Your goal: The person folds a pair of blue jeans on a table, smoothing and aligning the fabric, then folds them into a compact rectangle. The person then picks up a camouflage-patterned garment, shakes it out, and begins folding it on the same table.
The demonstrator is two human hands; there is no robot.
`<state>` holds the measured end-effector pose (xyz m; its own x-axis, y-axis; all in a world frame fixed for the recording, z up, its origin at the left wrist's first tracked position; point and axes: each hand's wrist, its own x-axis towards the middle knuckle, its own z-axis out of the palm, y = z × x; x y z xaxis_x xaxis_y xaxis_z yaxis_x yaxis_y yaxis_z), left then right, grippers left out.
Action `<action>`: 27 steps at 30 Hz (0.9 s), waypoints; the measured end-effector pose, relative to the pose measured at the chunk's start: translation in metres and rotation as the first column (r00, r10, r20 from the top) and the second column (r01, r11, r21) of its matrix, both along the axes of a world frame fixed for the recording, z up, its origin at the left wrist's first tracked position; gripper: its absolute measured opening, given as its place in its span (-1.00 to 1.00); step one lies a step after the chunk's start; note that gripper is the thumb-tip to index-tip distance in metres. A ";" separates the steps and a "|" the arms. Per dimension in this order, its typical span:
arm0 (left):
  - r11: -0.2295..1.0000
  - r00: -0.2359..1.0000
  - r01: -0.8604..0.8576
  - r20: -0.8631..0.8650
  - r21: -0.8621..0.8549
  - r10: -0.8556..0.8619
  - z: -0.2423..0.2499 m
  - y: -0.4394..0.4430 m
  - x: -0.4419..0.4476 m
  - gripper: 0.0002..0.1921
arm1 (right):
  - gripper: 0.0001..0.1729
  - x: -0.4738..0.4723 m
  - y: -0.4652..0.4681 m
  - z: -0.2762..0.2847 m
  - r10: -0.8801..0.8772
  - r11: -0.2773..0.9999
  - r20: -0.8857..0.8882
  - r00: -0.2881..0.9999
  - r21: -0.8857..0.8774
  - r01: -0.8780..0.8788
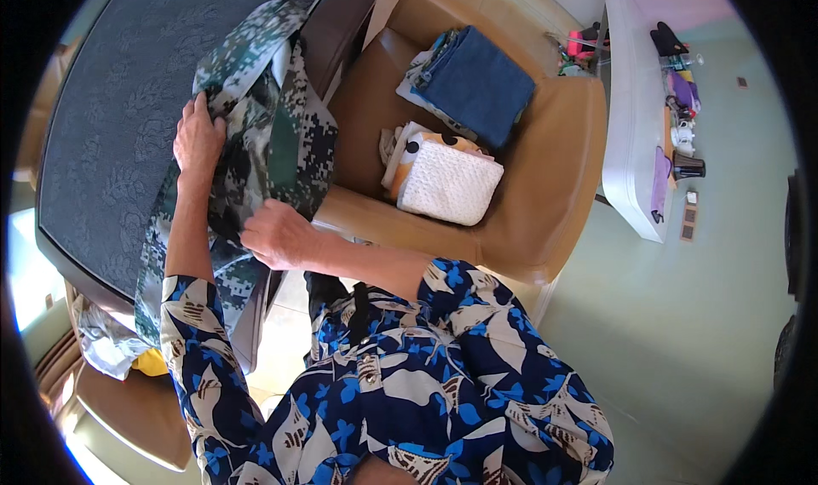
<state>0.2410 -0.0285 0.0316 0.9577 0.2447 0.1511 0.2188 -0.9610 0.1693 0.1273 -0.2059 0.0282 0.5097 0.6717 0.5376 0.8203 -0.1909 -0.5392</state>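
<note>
A green, black and white digital-camouflage garment [287, 146] lies loosely spread over the table's corner, some of its cloth hanging past the edge. My left hand [199, 137] grips a fold along its left side, fingertips at the upper part. Lower down, my right hand [278, 234] is closed with the thumb and fingers pinching cloth near the garment's bottom edge. The fingers of the right hand are partly hidden, as is the cloth under both hands.
Beside the table [121, 134] stands a brown leather armchair [569, 165]. Folded blue denim [476, 79] and a folded white textured cloth [450, 181] top two stacks on its seat. A white ledge [629, 121] holds various items. Another brown chair [131, 415] bears bags at lower left.
</note>
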 end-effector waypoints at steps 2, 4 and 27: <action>0.998 0.998 -0.019 -0.060 0.058 0.022 0.003 -0.007 -0.007 -0.51 | -0.83 -0.011 -0.023 0.001 0.018 1.000 -0.081 0.997 -0.009 -0.019; 0.995 0.995 -0.022 -0.096 0.097 0.031 0.013 -0.021 -0.020 -0.54 | -0.84 -0.022 -0.045 0.006 0.060 0.998 -0.148 0.987 -0.021 -0.064; 0.036 0.812 -0.548 -0.521 -0.836 0.265 -0.028 -0.125 -0.461 -0.80 | -0.81 -0.138 -0.206 0.035 0.153 0.731 -0.759 0.632 -0.344 -0.590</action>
